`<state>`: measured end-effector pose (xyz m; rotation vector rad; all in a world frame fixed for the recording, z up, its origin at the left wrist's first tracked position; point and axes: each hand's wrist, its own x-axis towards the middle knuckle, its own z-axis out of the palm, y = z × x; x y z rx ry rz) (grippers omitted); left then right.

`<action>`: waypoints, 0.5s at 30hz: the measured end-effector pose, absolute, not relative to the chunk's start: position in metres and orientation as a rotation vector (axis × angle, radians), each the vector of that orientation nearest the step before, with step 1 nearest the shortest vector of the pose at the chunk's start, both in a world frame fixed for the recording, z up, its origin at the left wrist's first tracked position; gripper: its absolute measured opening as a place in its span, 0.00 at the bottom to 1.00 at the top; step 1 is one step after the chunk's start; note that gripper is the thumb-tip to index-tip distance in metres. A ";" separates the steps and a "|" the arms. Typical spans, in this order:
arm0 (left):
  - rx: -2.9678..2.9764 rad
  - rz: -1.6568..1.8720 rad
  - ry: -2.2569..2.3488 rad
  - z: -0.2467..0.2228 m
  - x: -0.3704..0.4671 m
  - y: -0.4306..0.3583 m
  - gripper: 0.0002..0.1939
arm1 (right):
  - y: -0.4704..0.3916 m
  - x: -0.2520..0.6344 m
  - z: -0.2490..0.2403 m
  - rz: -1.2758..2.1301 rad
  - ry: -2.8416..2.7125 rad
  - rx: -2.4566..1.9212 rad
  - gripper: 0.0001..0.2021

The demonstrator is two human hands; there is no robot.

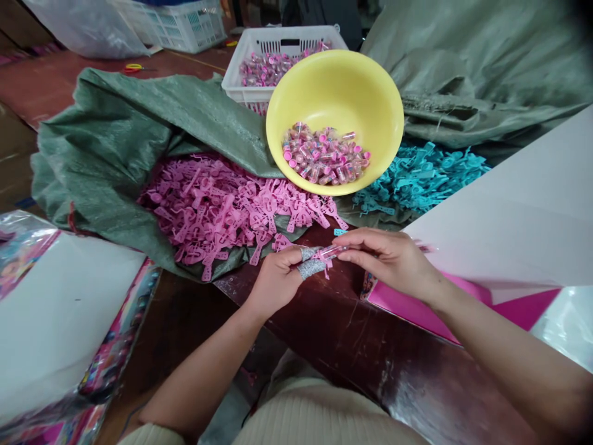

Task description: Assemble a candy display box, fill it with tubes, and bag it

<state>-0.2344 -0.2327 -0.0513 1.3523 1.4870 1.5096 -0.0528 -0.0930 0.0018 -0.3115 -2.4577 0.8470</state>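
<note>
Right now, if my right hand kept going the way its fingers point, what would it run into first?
Your right hand points leftward, so it would first meet your left hand, whose taped fingertips already touch the small clear pink-capped tube between them.

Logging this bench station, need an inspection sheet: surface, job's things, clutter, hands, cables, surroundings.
Surface: dark scuffed wooden table.
Job's things: left hand, fingertips taped, holds a pink plastic piece; right hand holds a small clear tube against it.
Clutter: pile of pink pieces and teal pieces on green sacking; yellow bowl of pink-capped tubes; white card sheets.
Hands: both closed in a grip.
Cables: nothing seen.
Surroundings: white crate of tubes, scissors, printed packaging at left.
</note>
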 end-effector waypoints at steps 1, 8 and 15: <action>1.410 1.520 1.521 -0.052 -0.234 -0.234 0.10 | -0.094 -0.053 0.004 0.799 -2.480 -0.277 0.09; 2.042 1.476 1.994 -0.070 -0.241 -0.241 0.15 | -0.102 -0.061 0.007 0.852 -2.686 -0.531 0.16; 1.533 1.535 1.802 -0.065 -0.255 -0.244 0.13 | -0.044 -0.117 0.030 0.202 -2.672 -0.791 0.19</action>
